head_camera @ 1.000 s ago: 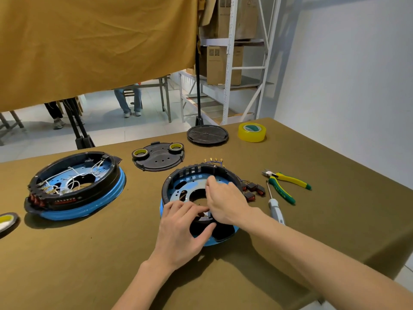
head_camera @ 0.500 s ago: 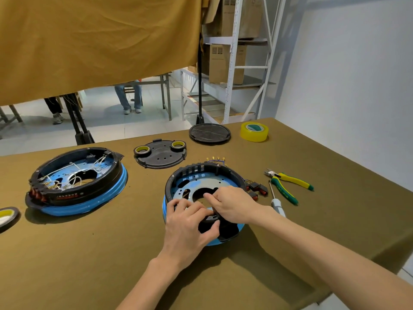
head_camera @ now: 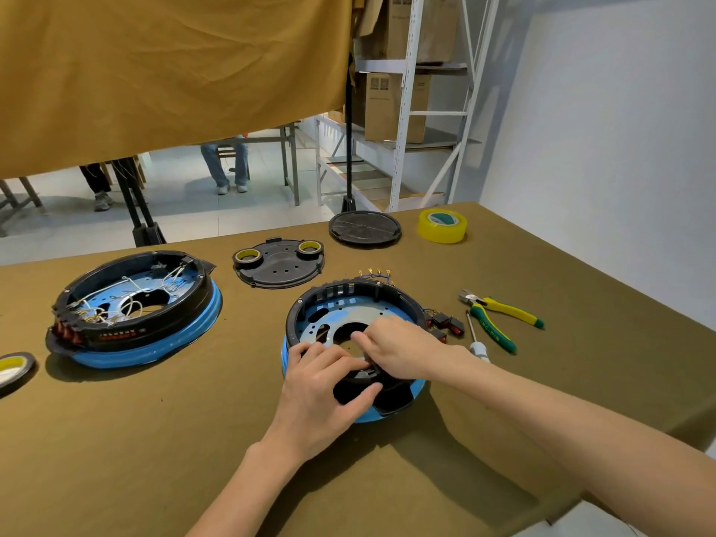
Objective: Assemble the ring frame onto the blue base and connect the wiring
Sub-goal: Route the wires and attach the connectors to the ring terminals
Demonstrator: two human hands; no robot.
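Both hands covering near rim of ring frame (head_camera: pixel 348 294); tape roll (head_camera: pixel 11 370) running off left edge.

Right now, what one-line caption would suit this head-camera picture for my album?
Both hands, left hand and right hand, work at the near rim of the black ring frame on its blue base.

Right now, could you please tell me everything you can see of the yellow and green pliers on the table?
The pliers lie flat on the olive table cloth, to the right of the blue base being worked on. Their small metal jaws point left and away, slightly parted. The two handles look plastic-sleeved, yellow with green ends, and spread apart toward the right; one bears faint lettering. A white-handled screwdriver lies close beside the nearer handle; whether they touch I cannot tell. Neither hand touches the pliers.
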